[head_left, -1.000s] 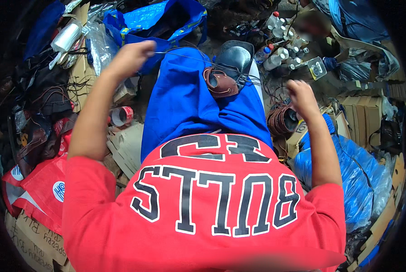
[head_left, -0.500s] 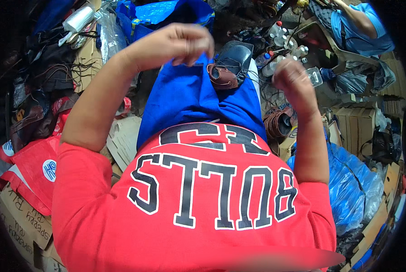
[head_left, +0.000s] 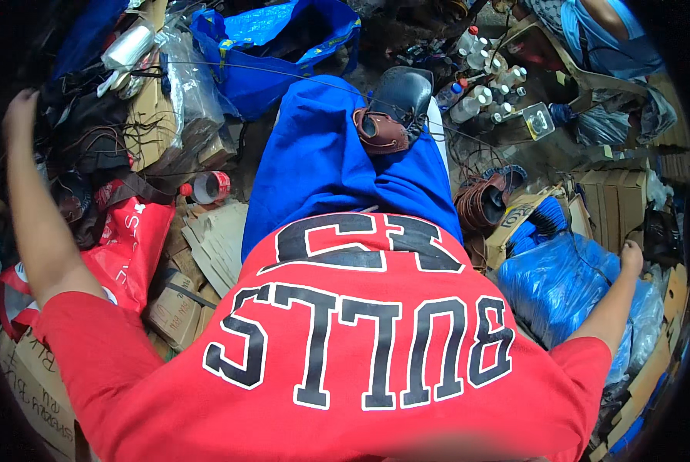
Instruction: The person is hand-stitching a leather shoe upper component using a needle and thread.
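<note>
Across my thighs rests a brown and black leather shoe (head_left: 382,132) with a smooth black front (head_left: 403,91). A thin dark thread (head_left: 276,71) runs from the shoe toward the upper left, and another length goes off to the right. My left hand (head_left: 21,115) is stretched far out to the left, closed, in line with the thread. Low on the right, my right hand (head_left: 631,258) is closed too, above a blue plastic-wrapped bundle (head_left: 564,281). The thread fades from sight before reaching either hand.
A blue bag (head_left: 260,69) stands ahead of my knees. Several plastic bottles (head_left: 476,100) cluster ahead right. Brown shoes (head_left: 484,200) lie beside my right hip. Red bags (head_left: 133,250) and cardboard (head_left: 179,308) lie left. Another person's arm (head_left: 603,17) shows at upper right.
My hands have swung apart from above the shoe, left hand out to the far left, right hand out and down to the right. The thread now stretches out visibly; the shoe stays in place.
</note>
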`<state>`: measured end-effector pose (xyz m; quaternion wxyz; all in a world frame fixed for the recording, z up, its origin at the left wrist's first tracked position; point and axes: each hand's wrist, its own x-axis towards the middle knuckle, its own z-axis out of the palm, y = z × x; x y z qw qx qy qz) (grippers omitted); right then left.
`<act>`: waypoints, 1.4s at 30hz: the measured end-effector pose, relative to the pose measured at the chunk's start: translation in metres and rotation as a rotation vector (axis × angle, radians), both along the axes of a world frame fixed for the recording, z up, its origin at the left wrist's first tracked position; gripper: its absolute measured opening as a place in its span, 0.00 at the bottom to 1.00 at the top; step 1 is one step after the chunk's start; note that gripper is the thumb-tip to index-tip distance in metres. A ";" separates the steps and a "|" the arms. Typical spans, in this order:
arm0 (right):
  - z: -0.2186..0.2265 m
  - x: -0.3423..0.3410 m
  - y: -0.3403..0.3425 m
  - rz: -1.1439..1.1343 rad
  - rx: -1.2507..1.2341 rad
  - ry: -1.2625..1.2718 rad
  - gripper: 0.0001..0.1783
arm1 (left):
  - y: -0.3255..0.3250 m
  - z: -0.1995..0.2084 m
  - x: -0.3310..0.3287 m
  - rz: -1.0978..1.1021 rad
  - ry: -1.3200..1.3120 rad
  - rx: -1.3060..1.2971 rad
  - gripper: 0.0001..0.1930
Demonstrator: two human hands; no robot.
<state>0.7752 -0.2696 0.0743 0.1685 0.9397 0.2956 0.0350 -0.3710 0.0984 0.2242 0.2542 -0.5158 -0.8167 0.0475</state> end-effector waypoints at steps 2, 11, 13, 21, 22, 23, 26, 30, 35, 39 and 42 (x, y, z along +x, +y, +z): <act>-0.027 -0.045 0.034 0.137 -0.031 0.086 0.22 | 0.002 -0.060 0.077 -0.339 -0.231 -0.033 0.21; -0.115 -0.405 0.174 0.585 0.439 1.567 0.31 | -0.079 -0.237 0.434 -1.368 -0.992 -0.523 0.28; -0.112 -0.434 0.182 0.565 0.530 1.776 0.18 | -0.079 -0.238 0.458 -1.382 -0.941 -0.602 0.25; -0.119 -0.400 0.184 0.372 0.520 1.870 0.13 | -0.064 -0.254 0.452 -1.317 -1.200 -0.778 0.08; -0.120 -0.386 0.181 0.363 0.601 1.834 0.13 | -0.061 -0.252 0.442 -1.353 -1.009 -0.666 0.08; -0.121 -0.372 0.175 0.291 0.700 1.857 0.13 | -0.057 -0.248 0.426 -1.313 -0.979 -0.605 0.07; -0.128 -0.320 0.154 -0.002 0.944 1.709 0.13 | -0.038 -0.237 0.364 -1.061 -0.860 -0.514 0.06; -0.139 -0.281 0.133 -0.021 0.750 1.558 0.07 | -0.017 -0.236 0.307 -0.637 -1.475 -0.587 0.12; -0.127 -0.330 0.162 0.595 0.550 1.160 0.21 | -0.021 -0.237 0.377 -0.933 -1.339 -0.156 0.18; -0.101 -0.396 0.203 0.834 0.573 1.228 0.16 | -0.051 -0.240 0.474 -1.573 -1.013 -0.349 0.26; -0.088 -0.422 0.224 1.090 0.596 1.162 0.09 | -0.055 -0.236 0.509 -1.427 -1.019 -0.666 0.30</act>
